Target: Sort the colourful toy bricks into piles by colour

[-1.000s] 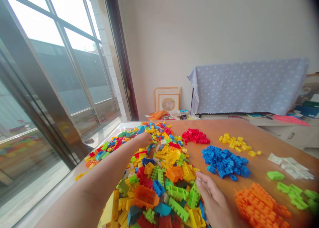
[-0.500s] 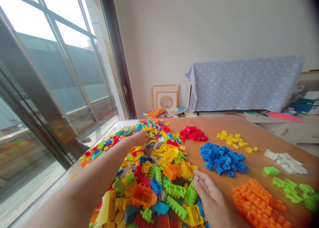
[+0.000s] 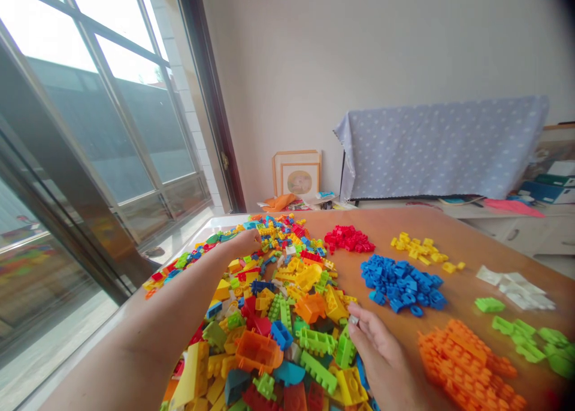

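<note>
A big mixed heap of toy building bricks (image 3: 287, 306) in many colours spreads before me. My left hand (image 3: 248, 242) reaches to its far part, fingers curled down among small bricks by a cluster of yellow bricks (image 3: 274, 236). Whatever those fingers hold is hidden. At the heap's right edge, my right hand (image 3: 381, 351) pinches a small whitish brick (image 3: 354, 320) between thumb and fingers. Close to that hand lie a bright green brick (image 3: 345, 350) and a yellow brick (image 3: 351, 388).
Right of the heap, the brown table (image 3: 386, 234) bears single-colour piles: red bricks (image 3: 349, 239), blue bricks (image 3: 402, 284), yellow bricks (image 3: 417, 250), white bricks (image 3: 516, 289), green bricks (image 3: 521, 339) and orange bricks (image 3: 467, 366). A glass window (image 3: 121, 117) stands at the left.
My left hand has shifted slightly left and away from me over the far part of the heap. My right hand stays in place with the whitish brick.
</note>
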Motion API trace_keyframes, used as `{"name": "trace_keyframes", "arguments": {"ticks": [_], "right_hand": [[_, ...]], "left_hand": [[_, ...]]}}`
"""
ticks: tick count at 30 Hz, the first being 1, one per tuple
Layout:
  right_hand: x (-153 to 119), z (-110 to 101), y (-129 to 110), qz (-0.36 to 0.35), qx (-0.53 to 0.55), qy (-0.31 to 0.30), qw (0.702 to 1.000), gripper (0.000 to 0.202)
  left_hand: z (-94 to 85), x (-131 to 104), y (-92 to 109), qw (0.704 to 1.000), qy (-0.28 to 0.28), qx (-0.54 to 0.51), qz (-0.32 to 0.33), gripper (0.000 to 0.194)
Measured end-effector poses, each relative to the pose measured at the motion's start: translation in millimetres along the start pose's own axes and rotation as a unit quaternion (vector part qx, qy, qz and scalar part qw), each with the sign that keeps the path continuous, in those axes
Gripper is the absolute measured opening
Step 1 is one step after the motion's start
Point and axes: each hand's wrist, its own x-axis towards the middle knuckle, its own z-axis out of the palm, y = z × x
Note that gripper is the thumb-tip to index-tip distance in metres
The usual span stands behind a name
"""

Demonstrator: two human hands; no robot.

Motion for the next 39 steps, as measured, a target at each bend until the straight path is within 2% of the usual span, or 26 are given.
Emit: {"name": "trace_keyframes", "arguments": {"ticks": [5,10,14,19,27,33,39], "right_hand": [[1,-1,0,-0.012,-0.014,0.003,1.0,0.062],[1,0,2,-0.029,-0.02,-0.002,0.999,0.059],[2,1,3,-0.036,-0.037,-0.006,0.999,0.056],[1,0,0,-0.036,-0.054,-0.006,0.998,0.054],[-1,0,2,-0.054,-0.05,-0.004,0.997,0.044],[-1,1,1,-0.048,-0.072,0.003,0.996,0.042],[-1,-1,-2,-0.047,-0.085,-0.008,0.995,0.042]], "left_hand": [[2.1,0,7,0.989,-0.035,0.144,-0.016,0.04],[-2.1,4,9,0.975,-0.067,0.211,-0.011,0.038],[-0.8,10,8,0.971,-0.085,0.225,-0.008,0.039],[5.6,16,8,0.969,-0.079,0.234,-0.011,0.037],[2.0,11,-2,0.964,-0.116,0.24,0.017,0.037],[-1.8,5,-8,0.967,-0.08,0.243,0.012,0.039],[5.4,5,-2,0.972,-0.055,0.228,0.017,0.039]]}}
